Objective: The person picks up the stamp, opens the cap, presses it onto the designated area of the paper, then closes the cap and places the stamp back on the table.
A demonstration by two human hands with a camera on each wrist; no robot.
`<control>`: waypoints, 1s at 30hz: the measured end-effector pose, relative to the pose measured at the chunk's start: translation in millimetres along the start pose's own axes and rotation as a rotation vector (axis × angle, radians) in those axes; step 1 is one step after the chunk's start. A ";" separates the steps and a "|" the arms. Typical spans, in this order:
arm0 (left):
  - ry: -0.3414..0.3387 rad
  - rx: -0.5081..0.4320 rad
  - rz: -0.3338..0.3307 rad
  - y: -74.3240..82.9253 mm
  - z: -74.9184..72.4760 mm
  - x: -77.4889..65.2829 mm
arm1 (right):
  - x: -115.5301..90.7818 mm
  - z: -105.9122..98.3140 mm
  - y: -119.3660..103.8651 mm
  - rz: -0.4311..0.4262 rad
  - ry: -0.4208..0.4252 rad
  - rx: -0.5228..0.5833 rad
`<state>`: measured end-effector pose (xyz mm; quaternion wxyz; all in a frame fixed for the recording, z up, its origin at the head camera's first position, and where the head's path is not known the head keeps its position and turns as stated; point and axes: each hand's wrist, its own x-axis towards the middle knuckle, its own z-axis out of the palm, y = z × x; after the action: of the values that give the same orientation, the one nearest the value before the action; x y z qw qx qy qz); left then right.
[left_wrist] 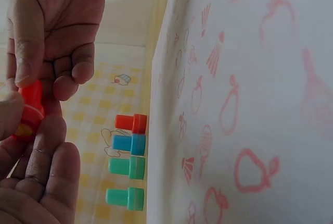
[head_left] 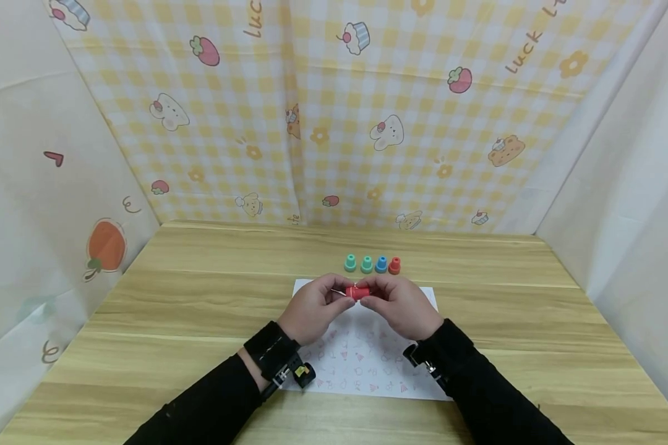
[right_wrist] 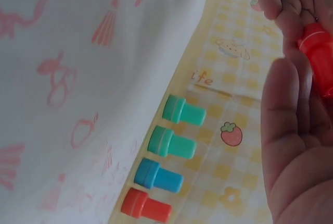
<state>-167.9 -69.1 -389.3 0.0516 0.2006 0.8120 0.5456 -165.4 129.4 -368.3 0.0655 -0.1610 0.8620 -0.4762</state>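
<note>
In the head view, a red toy stamp [head_left: 358,292] lies sideways between the fingertips of both hands, above the far part of a white sheet [head_left: 362,352] covered in red stamped pictures. My left hand [head_left: 312,312] pinches one end between thumb and fingers. Opposite it, my right hand [head_left: 406,306] pinches the other end. The left wrist view shows the stamp [left_wrist: 32,107] with a pale ring round it and a yellow spot near the left thumb. Fingers cover part of it in each view. Shuttlecock, fruit and racket prints can be seen on the sheet.
Just beyond the sheet several stamps stand upright in a row: two green ones [head_left: 350,263], a blue one [head_left: 381,265] and a red one [head_left: 394,266]. The wooden table [head_left: 211,296] meets a yellow checked curtain [head_left: 228,154] at the back. White cloth hangs at both sides.
</note>
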 end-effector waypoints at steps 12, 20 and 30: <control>0.012 0.316 -0.021 -1.6 -12.8 0.7 | 9.4 -54.4 19.1 0.123 0.188 -0.271; -0.019 0.548 -0.008 -4.0 -18.8 1.5 | 18.6 -87.1 47.8 0.185 0.208 -0.452; -0.068 0.773 -0.033 -10.1 -27.7 4.6 | 29.3 -103.1 70.6 0.272 0.172 -0.600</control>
<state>-183.2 -94.7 -386.8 0.0078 0.2102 0.9587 0.1912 -235.6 236.9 -371.1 0.0055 -0.0157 0.9796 -0.2002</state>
